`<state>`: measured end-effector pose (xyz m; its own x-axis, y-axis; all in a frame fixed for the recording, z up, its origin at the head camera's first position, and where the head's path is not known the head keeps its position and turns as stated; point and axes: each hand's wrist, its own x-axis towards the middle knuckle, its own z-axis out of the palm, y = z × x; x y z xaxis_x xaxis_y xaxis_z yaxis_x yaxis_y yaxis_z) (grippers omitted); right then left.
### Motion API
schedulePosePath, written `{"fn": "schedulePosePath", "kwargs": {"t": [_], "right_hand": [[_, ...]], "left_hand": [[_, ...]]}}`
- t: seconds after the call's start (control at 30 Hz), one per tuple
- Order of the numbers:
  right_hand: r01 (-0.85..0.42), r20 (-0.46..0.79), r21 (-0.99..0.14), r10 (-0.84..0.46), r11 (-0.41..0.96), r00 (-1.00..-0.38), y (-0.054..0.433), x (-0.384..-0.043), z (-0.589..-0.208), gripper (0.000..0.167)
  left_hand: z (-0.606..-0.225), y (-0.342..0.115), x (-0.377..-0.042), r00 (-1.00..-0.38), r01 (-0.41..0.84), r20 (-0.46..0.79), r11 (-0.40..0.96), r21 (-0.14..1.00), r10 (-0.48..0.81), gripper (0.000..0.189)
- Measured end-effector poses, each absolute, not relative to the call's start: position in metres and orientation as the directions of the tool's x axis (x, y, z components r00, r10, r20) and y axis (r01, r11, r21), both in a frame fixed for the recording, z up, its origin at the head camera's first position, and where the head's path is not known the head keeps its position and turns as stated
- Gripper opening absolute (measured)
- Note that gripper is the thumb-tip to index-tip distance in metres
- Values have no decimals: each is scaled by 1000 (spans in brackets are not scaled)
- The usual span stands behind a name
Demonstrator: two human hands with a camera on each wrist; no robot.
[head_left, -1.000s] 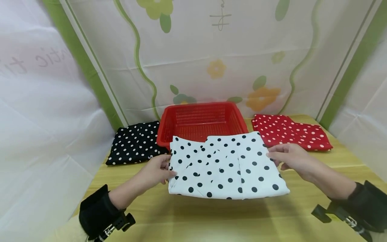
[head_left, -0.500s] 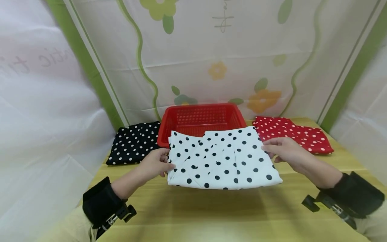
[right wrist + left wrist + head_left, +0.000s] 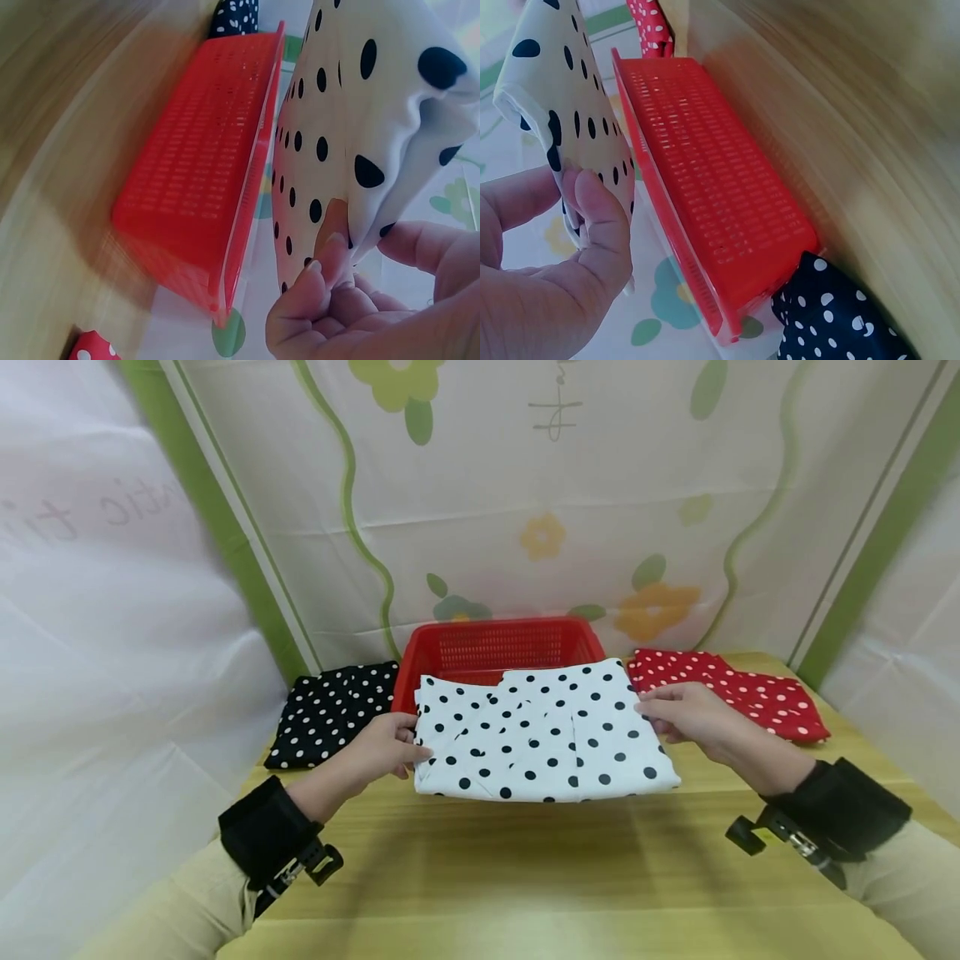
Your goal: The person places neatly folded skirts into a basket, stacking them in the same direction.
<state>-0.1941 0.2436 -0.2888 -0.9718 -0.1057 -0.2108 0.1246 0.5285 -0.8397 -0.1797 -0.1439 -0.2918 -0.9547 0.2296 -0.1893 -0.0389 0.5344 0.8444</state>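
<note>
A folded white cloth with black polka dots [image 3: 540,735] is held up over the table between both hands, and its far edge overlaps the near side of a red plastic basket [image 3: 498,647] in the head view. At the cloth's left edge, my left hand [image 3: 382,747] pinches it between thumb and fingers. My right hand [image 3: 690,718] grips the opposite edge the same way. Both wrist views show the fingertips [image 3: 330,247] closed on the layered edge, with the slotted basket wall [image 3: 705,165] just beyond. The visible part of the basket's inside holds nothing.
Left of the basket lies a folded black cloth with white dots [image 3: 330,714]. To its right is a folded red cloth with white dots [image 3: 735,693]. A floral curtain [image 3: 555,485] hangs behind the wooden table [image 3: 480,868].
Both hands have carried the white dotted cloth forward toward the basket, and it now covers more of the basket's near side. The black and red cloths have stayed in place.
</note>
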Motion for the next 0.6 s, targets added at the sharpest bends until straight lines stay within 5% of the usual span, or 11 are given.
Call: {"fn": "schedulePosePath", "kwargs": {"t": [0.6], "right_hand": [[166, -224, -829, -46, 533, -973, 237, -189, -283, 50]], "left_hand": [[-294, -144, -179, -958, -50, -192, 536, 843, 212, 44]]}}
